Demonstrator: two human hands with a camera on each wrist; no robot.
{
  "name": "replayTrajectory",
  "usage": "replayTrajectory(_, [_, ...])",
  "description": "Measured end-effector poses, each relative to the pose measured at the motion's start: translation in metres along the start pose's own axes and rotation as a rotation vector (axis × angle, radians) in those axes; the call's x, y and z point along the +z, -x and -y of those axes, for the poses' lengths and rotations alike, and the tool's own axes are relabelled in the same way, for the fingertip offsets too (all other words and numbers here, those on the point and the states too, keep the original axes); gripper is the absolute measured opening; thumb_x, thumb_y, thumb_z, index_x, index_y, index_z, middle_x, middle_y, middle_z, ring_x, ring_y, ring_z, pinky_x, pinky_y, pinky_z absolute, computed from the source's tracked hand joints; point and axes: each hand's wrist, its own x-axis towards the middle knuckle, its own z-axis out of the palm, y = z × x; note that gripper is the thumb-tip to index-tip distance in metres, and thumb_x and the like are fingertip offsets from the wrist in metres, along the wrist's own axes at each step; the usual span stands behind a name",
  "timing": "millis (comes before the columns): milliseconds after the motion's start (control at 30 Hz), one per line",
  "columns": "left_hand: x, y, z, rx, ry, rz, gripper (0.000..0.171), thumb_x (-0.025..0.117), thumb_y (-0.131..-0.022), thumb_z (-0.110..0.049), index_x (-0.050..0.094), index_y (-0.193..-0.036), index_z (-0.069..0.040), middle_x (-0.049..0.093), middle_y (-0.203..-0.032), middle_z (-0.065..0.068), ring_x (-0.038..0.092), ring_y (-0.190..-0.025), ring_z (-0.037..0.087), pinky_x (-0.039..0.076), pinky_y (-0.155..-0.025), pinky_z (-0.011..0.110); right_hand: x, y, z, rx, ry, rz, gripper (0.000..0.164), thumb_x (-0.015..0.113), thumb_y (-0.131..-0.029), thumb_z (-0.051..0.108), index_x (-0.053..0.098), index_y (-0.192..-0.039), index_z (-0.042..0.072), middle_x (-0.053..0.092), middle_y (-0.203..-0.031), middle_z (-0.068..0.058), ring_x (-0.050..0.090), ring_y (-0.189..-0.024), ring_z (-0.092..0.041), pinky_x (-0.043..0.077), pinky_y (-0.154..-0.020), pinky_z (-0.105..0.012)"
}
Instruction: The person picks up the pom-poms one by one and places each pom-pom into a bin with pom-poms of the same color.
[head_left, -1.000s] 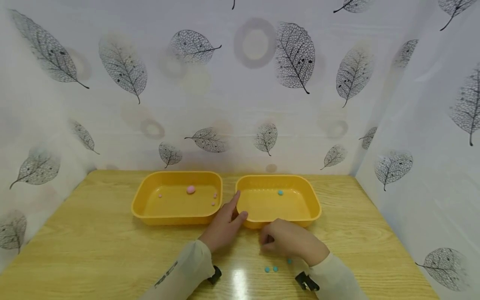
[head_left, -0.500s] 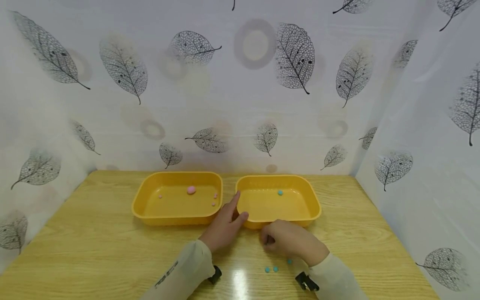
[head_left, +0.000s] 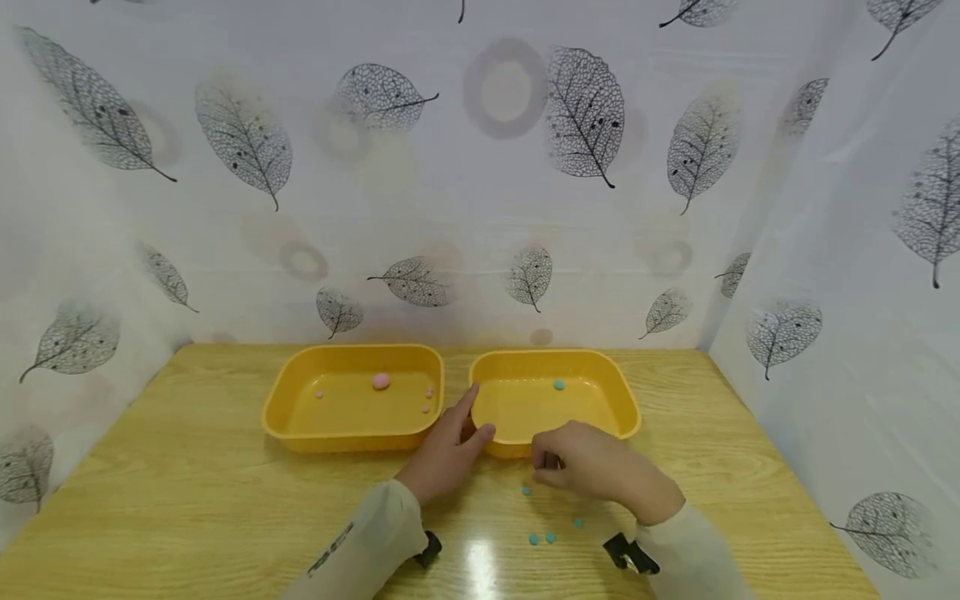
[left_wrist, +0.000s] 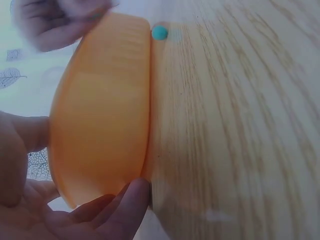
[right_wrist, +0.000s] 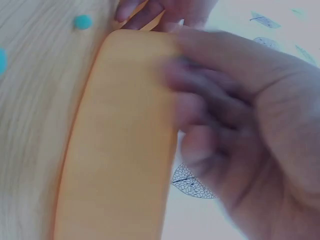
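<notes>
now our right hand has lifted, curled fingers apparently pinching a teal ball, uncovering a fourth loose ball still outside the tray our spread left hand touches.

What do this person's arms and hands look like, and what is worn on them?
The left hand and right hand are bare. The left sleeve and right sleeve are pale cream; the left one bears a dark marking, too small to read. A black piece shows at each cuff.
</notes>
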Motion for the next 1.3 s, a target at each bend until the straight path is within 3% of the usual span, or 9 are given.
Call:
replayTrajectory(100, [0.0,0.001,0.001,-0.014,0.009,-0.012,0.073,0.056,-0.108,-0.04,0.017,-0.168,-0.022,0.053,-0.111,0.009,0.05,-0.096,0.022,0.041,-0.088,0.042,-0.003,-0.002,0.0,-0.028,0.059,-0.174,0.015,0.077,-0.093,0.012,0.067,-0.086,0.02,0.061,-0.075,0.017,0.05,-0.064,0.004,0.048,-0.06,-0.019])
replayTrajectory(233, [0.0,0.001,0.003,-0.027,0.018,-0.022,0.075,0.058,-0.106,-0.041,0.017,-0.168,-0.026,0.054,-0.107,0.007,0.051,-0.092,0.021,0.042,-0.084,0.039,-0.006,-0.001,-0.005,0.014,0.175,-0.392,0.013,0.078,-0.091,0.008,0.068,-0.091,0.017,0.061,-0.08,0.013,0.053,-0.067,-0.003,0.047,-0.06,-0.02])
replayTrajectory(400, [-0.001,0.002,0.002,-0.014,0.038,-0.006,0.076,0.058,-0.107,-0.039,0.014,-0.168,-0.026,0.051,-0.092,0.006,0.047,-0.075,0.018,0.041,-0.07,0.032,-0.008,0.004,-0.012,0.117,0.24,-0.545,0.013,0.073,-0.091,0.005,0.07,-0.102,0.01,0.065,-0.088,0.005,0.058,-0.071,-0.012,0.048,-0.058,-0.022])
replayTrajectory(600, [-0.001,0.004,0.0,-0.018,0.024,0.007,0.08,0.059,-0.106,-0.042,0.012,-0.168,-0.023,0.052,-0.09,0.006,0.047,-0.073,0.018,0.04,-0.068,0.032,-0.008,0.004,-0.016,0.158,0.199,-0.551,0.013,0.074,-0.091,0.005,0.069,-0.103,0.008,0.067,-0.093,0.001,0.06,-0.075,-0.015,0.052,-0.061,-0.025])
replayTrajectory(1000, [-0.002,0.003,0.001,-0.02,0.052,0.014,0.087,0.065,-0.102,-0.043,0.011,-0.168,-0.022,0.056,-0.097,0.006,0.053,-0.08,0.02,0.044,-0.074,0.035,-0.004,-0.001,-0.022,0.157,0.213,-0.56,0.009,0.076,-0.092,0.01,0.067,-0.092,0.014,0.065,-0.086,0.005,0.057,-0.073,-0.011,0.052,-0.064,-0.026])
replayTrajectory(1300, [0.0,0.001,0.001,-0.01,0.04,0.009,0.088,0.065,-0.102,-0.043,0.011,-0.168,-0.022,0.057,-0.095,0.005,0.054,-0.079,0.019,0.045,-0.073,0.034,0.0,-0.002,-0.027,0.16,0.235,-0.541,0.01,0.076,-0.09,0.007,0.07,-0.098,0.01,0.066,-0.089,0.003,0.059,-0.074,-0.012,0.053,-0.065,-0.026])
